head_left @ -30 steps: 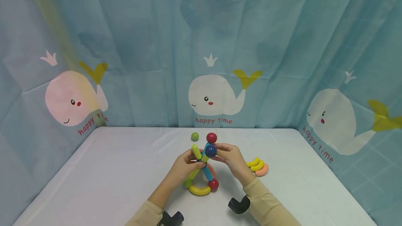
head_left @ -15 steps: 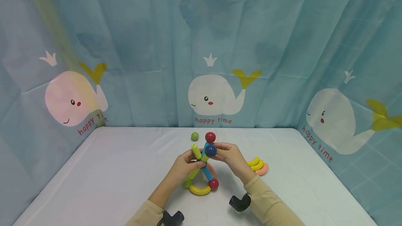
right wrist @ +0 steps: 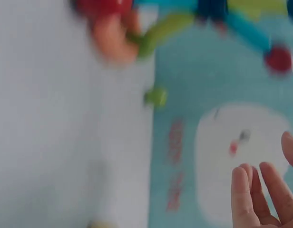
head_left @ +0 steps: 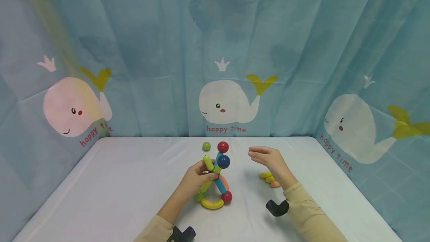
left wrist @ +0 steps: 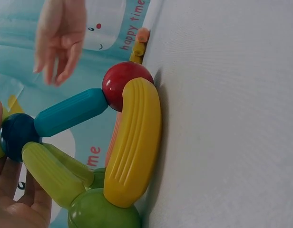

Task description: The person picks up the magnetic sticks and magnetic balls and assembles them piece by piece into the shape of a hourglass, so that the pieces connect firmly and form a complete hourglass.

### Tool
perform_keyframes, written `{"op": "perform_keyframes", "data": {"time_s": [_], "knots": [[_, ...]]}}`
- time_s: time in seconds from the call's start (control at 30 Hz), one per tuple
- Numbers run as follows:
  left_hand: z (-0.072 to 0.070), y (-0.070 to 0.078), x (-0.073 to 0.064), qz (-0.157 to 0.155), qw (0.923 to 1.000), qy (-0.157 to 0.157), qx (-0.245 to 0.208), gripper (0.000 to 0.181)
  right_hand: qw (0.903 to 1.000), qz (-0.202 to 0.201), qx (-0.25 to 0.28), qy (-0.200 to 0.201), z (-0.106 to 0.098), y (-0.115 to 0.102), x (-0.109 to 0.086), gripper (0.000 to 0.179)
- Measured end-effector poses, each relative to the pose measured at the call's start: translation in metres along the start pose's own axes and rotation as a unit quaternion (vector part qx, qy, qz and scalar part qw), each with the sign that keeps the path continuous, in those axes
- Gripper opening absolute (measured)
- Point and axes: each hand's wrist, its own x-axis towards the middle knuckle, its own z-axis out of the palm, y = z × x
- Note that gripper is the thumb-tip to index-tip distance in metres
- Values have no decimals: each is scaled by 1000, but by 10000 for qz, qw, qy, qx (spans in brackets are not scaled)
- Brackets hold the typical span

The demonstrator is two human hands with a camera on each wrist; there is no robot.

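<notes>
A magnetic stick-and-ball figure (head_left: pixel 220 186) stands on the table, in the middle of the head view. Its base has a yellow curved stick (left wrist: pixel 137 142) between a red ball (left wrist: pixel 122 83) and a green ball (left wrist: pixel 103 211). Blue and light-green sticks rise to a dark blue middle ball (left wrist: pixel 20 137), which my left hand (head_left: pixel 196 178) grips with fingers and thumb. Above it, sticks fan out; one bears a red ball (head_left: pixel 223 147), another a navy ball (head_left: pixel 223 161), and a light-green stick (head_left: pixel 208 163) ends bare. My right hand (head_left: pixel 270 160) hovers to the right, fingers extended and holding nothing.
A loose green ball (head_left: pixel 206 146) lies behind the figure. Several yellow curved sticks (head_left: pixel 265 175) and an orange curved stick (head_left: pixel 275 184) lie at the right, partly behind the right hand. A whale-print curtain (head_left: pixel 151 104) hangs along the table's back edge.
My right hand has come away from the upper part of the figure, beside the navy ball, and moved right with its fingers extended. The left hand keeps its grip.
</notes>
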Motion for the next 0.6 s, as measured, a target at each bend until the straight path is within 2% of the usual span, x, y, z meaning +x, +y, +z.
{"op": "perform_keyframes", "data": {"time_s": [0.13, 0.27, 0.4, 0.6], "knots": [[0, -1, 1, -46, 10000, 33, -18, 51, 9985, 220, -427, 244, -38, 18, 1, 58], [-1, 0, 1, -49, 10000, 27, -35, 50, 9954, 491, -763, 315, -63, 37, 4, 54], [-1, 0, 1, -111, 9999, 30, -107, 48, 9905, 714, -1165, 173, -75, 52, 9, 51], [0, 2, 0, -131, 9998, -33, -135, 48, 9822, 1061, -1544, 138, -82, 67, 16, 49]]}}
